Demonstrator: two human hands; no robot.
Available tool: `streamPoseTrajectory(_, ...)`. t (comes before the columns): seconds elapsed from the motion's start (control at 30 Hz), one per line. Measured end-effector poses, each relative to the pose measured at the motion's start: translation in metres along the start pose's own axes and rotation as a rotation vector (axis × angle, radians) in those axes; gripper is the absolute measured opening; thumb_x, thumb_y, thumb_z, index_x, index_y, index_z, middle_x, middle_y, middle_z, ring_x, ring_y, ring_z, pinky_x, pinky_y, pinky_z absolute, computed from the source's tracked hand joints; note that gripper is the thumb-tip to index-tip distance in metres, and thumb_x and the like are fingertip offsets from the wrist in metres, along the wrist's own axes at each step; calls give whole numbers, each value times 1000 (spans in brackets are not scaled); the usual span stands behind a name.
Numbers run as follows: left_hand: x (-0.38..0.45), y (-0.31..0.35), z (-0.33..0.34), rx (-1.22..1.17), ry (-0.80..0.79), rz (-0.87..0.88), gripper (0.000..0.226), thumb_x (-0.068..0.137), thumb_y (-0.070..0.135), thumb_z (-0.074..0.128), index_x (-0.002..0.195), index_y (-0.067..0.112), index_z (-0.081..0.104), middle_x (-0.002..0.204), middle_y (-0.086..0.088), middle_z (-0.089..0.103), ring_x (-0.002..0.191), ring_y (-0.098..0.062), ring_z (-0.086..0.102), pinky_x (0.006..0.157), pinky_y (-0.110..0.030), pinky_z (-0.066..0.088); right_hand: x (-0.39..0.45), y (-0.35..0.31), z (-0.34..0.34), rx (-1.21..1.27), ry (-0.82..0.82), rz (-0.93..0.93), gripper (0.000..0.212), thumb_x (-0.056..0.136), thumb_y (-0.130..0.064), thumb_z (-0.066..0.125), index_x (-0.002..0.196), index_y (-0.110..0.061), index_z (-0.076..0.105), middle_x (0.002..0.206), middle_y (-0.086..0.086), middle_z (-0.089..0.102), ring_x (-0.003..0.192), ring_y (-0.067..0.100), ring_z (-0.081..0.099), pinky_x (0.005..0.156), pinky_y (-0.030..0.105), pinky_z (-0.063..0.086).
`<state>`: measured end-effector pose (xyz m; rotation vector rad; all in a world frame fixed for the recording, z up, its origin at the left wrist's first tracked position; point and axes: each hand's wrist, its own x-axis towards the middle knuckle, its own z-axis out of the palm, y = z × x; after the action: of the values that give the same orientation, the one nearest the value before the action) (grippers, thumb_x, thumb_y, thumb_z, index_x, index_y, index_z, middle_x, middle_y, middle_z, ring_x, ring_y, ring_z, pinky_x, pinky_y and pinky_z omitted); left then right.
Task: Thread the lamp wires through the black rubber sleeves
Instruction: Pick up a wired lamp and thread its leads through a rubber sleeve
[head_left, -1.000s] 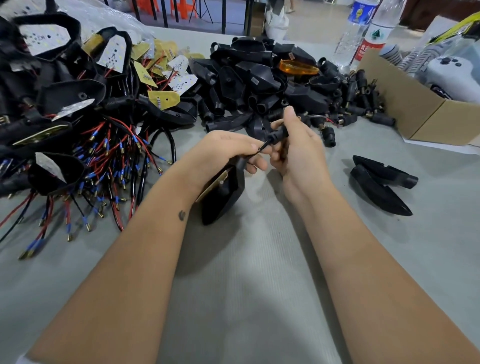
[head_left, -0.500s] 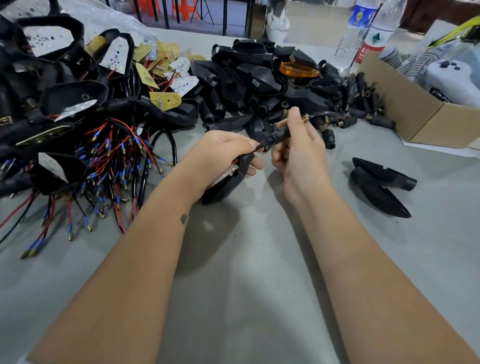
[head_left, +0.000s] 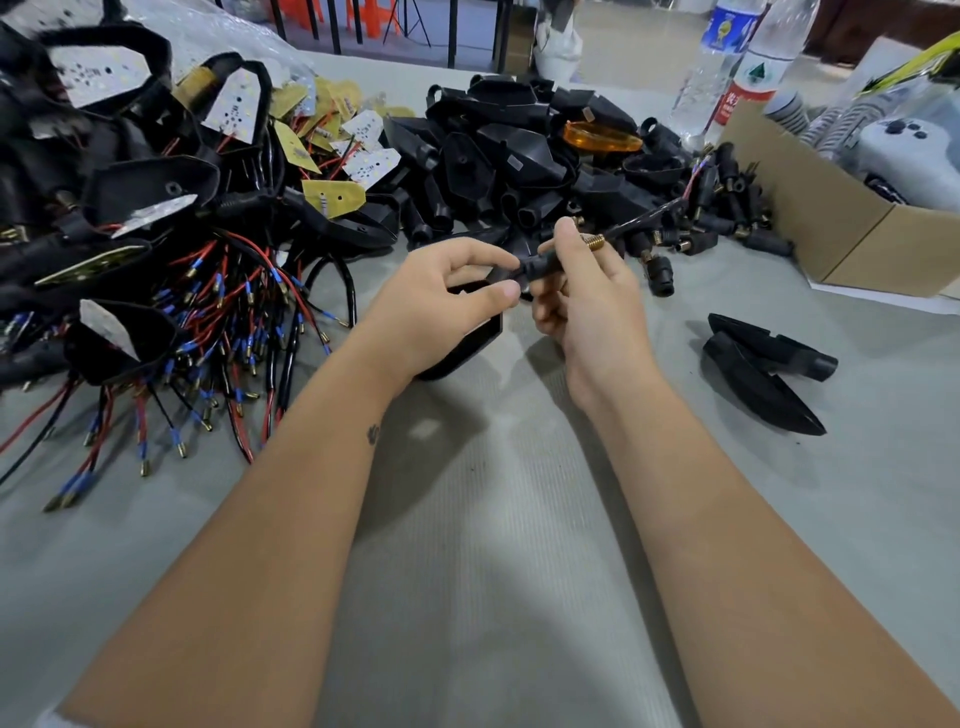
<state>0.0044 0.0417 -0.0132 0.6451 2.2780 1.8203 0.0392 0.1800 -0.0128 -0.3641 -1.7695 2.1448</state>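
Note:
My right hand (head_left: 582, 306) grips a black rubber sleeve (head_left: 543, 266) with a brass threaded tip (head_left: 594, 241) sticking out past my index finger. The lamp's wires (head_left: 655, 213) run out of that tip up and to the right. My left hand (head_left: 441, 306) pinches the near end of the sleeve where it meets a black lamp housing (head_left: 470, 338), which hangs under my palm and is mostly hidden by it.
A tangle of wired lamp housings (head_left: 156, 270) with red and black leads fills the left. Empty black housings (head_left: 509, 150) and loose rubber sleeves (head_left: 722, 208) are heaped behind my hands. Two black housings (head_left: 763, 374) lie right; a cardboard box (head_left: 852, 228) and water bottles (head_left: 727, 67) stand far right.
The sleeve has slid down the wires to the lamp housing. The wires now stick far out of its brass end, and my left hand has shifted up to the sleeve's near end.

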Motion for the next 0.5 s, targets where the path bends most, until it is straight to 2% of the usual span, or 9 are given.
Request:
streamPoseTrajectory(0.07, 1, 0, 1, 33, 23, 31, 18, 86, 23, 73, 98, 34, 65, 97, 7, 72, 96, -5, 66, 95, -32, 50, 0, -2, -1, 43, 25, 17, 26, 98, -42, 56, 87, -19, 59, 58, -4, 58, 49, 9, 48, 51, 21, 39)
streamPoseTrajectory(0.13, 0, 1, 2, 76, 44, 75, 21, 83, 24, 76, 100, 30, 64, 91, 10, 70, 82, 2, 65, 83, -22, 50, 1, -2, -2, 81, 39, 33, 26, 98, -41, 56, 86, -18, 59, 57, -4, 57, 48, 9, 48, 52, 22, 39)
streamPoseTrajectory(0.2, -2, 3, 4, 96, 61, 112, 27, 80, 24, 79, 103, 24, 64, 86, 10, 70, 77, 1, 66, 75, -13, 48, 1, -2, -3, 91, 33, 40, 26, 98, -40, 57, 84, -18, 57, 56, -4, 56, 47, 8, 48, 51, 22, 39)
streamPoseTrajectory(0.23, -4, 4, 4, 96, 67, 125, 32, 78, 24, 80, 105, 22, 64, 87, 11, 70, 79, -1, 67, 74, -12, 49, 1, -2, -3, 83, 23, 39, 25, 97, -39, 59, 82, -19, 57, 57, -4, 55, 48, 8, 48, 51, 21, 39)
streamPoseTrajectory(0.33, -5, 6, 4, 75, 86, 133, 42, 74, 25, 84, 110, 20, 62, 93, 10, 71, 86, -3, 68, 83, -21, 53, 1, -1, -3, 29, -33, 33, 23, 95, -36, 63, 78, -21, 56, 62, -4, 54, 51, 9, 47, 52, 21, 39)
streamPoseTrajectory(0.5, -3, 3, 2, 111, 111, 135, 40, 73, 31, 83, 107, 20, 65, 96, 12, 70, 93, 3, 65, 85, -14, 49, 1, 0, -4, -14, -74, 22, 22, 94, -36, 64, 83, -17, 59, 64, -3, 56, 53, 9, 48, 55, 22, 40)
